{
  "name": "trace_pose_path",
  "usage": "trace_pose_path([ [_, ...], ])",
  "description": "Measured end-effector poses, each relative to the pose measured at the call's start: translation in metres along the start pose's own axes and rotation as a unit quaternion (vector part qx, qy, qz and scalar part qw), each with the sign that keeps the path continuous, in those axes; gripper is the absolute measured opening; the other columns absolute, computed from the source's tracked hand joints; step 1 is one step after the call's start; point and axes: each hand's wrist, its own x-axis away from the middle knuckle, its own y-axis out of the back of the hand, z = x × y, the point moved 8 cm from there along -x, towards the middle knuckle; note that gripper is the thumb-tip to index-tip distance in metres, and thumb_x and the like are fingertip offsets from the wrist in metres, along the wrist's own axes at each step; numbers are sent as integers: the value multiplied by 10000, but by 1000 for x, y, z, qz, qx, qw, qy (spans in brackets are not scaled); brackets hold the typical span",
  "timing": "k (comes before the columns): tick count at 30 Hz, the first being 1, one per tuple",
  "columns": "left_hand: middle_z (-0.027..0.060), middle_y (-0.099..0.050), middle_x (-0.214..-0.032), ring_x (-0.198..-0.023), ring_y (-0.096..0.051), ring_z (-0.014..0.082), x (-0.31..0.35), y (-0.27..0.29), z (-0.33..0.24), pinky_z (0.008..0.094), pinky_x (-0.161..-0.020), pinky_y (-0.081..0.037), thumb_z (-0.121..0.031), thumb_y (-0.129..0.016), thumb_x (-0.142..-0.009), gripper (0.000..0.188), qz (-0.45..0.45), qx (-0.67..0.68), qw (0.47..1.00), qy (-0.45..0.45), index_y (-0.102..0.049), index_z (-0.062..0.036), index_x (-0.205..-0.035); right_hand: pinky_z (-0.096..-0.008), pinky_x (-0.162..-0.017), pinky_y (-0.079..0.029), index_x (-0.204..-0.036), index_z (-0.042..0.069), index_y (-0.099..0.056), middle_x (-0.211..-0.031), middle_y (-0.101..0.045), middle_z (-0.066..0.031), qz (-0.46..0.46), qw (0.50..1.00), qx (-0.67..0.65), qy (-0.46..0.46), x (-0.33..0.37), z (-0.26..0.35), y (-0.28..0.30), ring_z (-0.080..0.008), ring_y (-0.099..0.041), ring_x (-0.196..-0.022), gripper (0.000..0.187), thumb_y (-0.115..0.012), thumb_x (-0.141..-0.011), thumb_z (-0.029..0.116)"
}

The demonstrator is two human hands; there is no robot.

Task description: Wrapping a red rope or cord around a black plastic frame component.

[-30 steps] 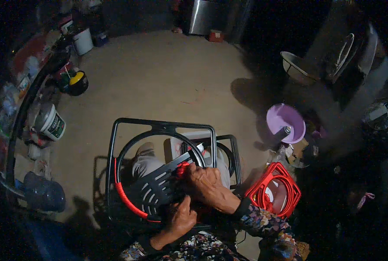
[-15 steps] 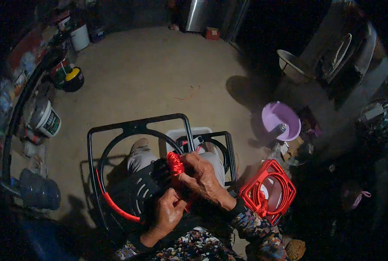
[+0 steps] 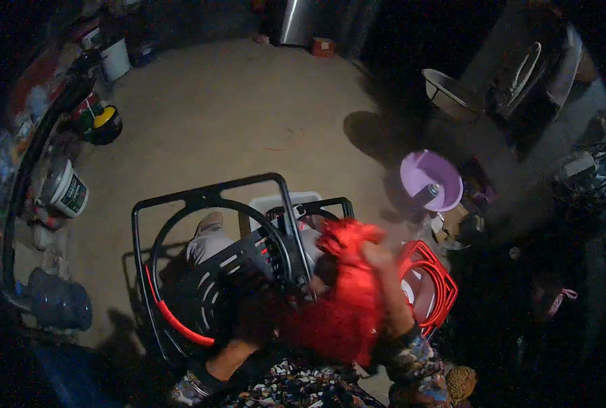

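A black frame (image 3: 214, 187) with a round ring inside leans across my lap. Red cord is wound tightly around the lower left of its ring, forming a wrapped section (image 3: 182, 326). My right hand (image 3: 382, 262), blurred by motion, is closed on a bundle of red cord (image 3: 354, 279) to the right of the frame. Loose strands spread from the bundle as a smeared red sheet down over my lap. My left hand (image 3: 252, 340) is low at the frame's near side; its fingers are lost in shadow and behind the red blur.
On the right stands a red frame (image 3: 446, 279) with a ring, and beyond it a purple basin (image 3: 446, 170) holding a dark cylinder. A white bin (image 3: 265, 202) and a second black frame (image 3: 347, 207) are past my knees. Buckets (image 3: 72, 194) line the left wall.
My right hand has swung right with the bundle of red cord, whose strands now fan out in a blur. The left hand has dropped nearer to me into shadow. The view has shifted slightly.
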Motion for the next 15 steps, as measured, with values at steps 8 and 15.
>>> trace_pose_path([
  [8, 126, -627, -705, -457, -562, 141, -16, 21, 1, 232, -363, -406, -110, -658, -839, 421, -3, 533, 792, 296, -473, 85, -1163, -401, -808, -547, -1190, 77, -494, -1094, -603, -108, -234, 968, -46, 76, 128, 16, 99, -222, -628, -919, 427, -502, -885, 375],
  [15, 117, -636, -704, -460, -570, 145, -19, 16, 5, 238, -374, -421, -185, -618, -876, 302, -18, 557, 775, 299, -539, 58, -1039, -284, -619, -460, -1009, 80, -501, -823, -493, -7, -243, 967, 59, 42, 135, -23, 141, -152, -501, -643, 297, -525, -892, 353],
])
